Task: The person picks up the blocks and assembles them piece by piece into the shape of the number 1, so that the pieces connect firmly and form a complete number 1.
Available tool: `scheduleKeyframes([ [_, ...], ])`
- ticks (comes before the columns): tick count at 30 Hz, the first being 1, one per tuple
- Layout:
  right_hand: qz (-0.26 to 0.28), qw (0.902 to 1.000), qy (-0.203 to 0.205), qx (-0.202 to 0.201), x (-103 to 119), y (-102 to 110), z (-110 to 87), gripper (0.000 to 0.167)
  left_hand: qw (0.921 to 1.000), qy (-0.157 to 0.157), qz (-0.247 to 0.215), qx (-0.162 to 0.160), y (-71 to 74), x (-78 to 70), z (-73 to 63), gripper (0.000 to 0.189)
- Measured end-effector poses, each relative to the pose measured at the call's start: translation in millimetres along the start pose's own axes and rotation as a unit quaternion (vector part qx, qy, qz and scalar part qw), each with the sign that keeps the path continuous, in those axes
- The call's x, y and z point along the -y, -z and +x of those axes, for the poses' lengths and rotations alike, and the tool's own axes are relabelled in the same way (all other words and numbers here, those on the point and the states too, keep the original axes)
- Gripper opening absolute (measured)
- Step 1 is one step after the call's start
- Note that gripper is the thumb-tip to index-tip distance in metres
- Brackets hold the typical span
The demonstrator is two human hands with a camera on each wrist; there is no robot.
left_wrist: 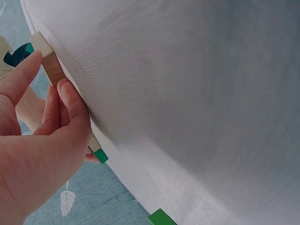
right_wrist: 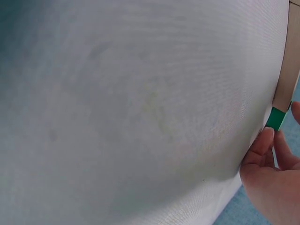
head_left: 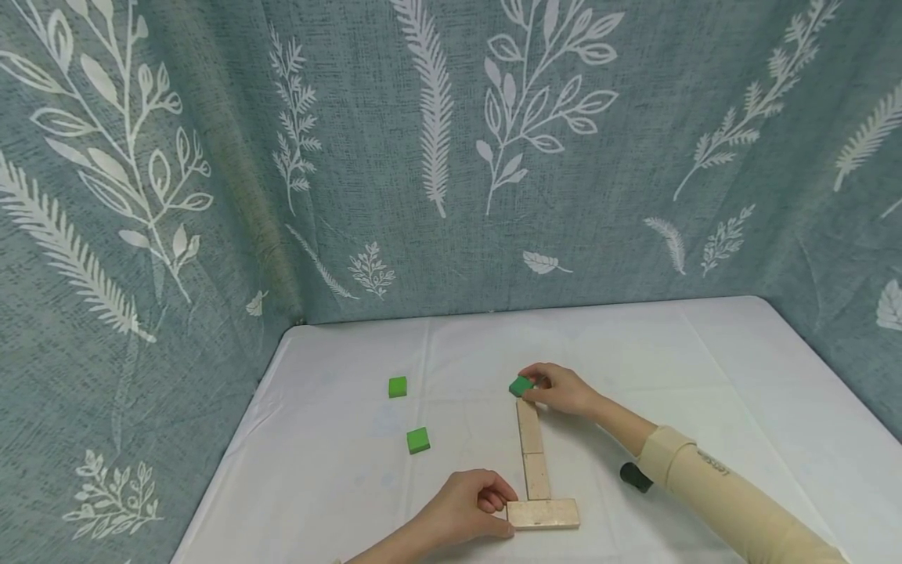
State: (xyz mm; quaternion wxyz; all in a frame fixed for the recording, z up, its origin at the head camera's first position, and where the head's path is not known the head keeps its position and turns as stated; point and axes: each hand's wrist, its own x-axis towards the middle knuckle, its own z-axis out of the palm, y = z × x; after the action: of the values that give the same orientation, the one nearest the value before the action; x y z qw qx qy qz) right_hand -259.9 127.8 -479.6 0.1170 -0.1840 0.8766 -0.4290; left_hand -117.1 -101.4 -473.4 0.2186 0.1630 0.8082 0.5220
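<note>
Two wooden blocks lie end to end in a line, the far block [head_left: 529, 427] and the near block [head_left: 536, 476]. A third wooden block [head_left: 544, 514] lies crosswise at the near end. My left hand [head_left: 467, 505] holds this crosswise block's left end between thumb and fingers; the left wrist view shows the same grip on the wooden block [left_wrist: 49, 61]. With thumb and fingertips, my right hand [head_left: 561, 390] pinches a dark green block [head_left: 519, 385] at the line's far end. In the right wrist view, the green block [right_wrist: 275, 118] meets the wooden block's end.
Two lighter green blocks lie apart on the left, one farther back [head_left: 398, 387] and one nearer [head_left: 418, 440]. A dark cylinder [head_left: 636, 477] lies beside the right sleeve. A patterned blue-grey curtain [head_left: 451, 157] hangs around the white-covered table [head_left: 338, 407].
</note>
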Motion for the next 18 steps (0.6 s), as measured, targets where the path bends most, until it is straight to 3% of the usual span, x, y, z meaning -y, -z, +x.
scheduleKeyframes([
  [18, -0.003, 0.9999, 0.013, 0.002, 1.8, 1.6, -1.6, 0.035, 1.0, -0.002, -0.001, 0.002, 0.8, -1.4, -0.9, 0.027],
])
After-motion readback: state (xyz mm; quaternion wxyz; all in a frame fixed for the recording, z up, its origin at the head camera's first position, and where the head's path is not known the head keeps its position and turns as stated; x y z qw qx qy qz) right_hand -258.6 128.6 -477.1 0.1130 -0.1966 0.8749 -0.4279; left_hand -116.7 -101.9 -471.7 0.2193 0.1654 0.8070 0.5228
